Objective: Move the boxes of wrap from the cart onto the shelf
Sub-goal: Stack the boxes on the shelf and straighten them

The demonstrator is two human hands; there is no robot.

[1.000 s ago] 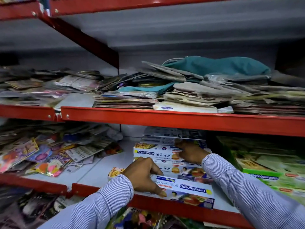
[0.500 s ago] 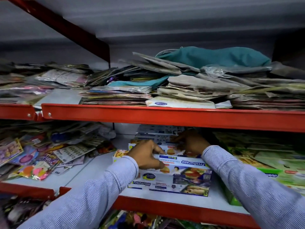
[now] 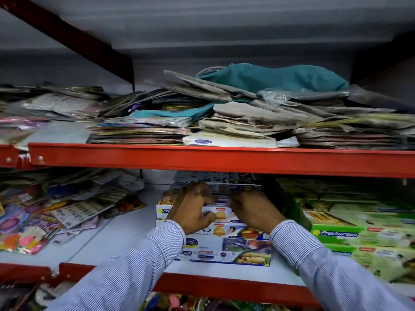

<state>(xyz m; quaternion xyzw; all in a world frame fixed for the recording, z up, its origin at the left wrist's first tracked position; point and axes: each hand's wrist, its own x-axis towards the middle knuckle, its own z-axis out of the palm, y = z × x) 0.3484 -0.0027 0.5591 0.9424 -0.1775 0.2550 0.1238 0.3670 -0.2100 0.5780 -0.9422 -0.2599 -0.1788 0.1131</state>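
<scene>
Several white-and-blue Freshwrapp boxes of wrap (image 3: 235,245) lie stacked flat on the middle shelf (image 3: 125,241), which is white with a red front edge. My left hand (image 3: 193,208) curls over the left part of the upper boxes, thumb below and fingers on top. My right hand (image 3: 253,209) grips the same boxes just to the right, fingers bent over their far side. Both striped sleeves reach in from below. More such boxes show dimly behind the hands. The cart is out of view.
Green Freshwrapp boxes (image 3: 359,239) are stacked right of the white ones. Loose colourful packets (image 3: 56,214) fill the shelf's left part. The red beam (image 3: 224,159) of the shelf above hangs low over my hands, loaded with flat paper packs and a teal bag (image 3: 276,78).
Both hands have slid further back under the upper shelf. The boxes have moved from the front edge deeper onto the stack. The view has come closer.
</scene>
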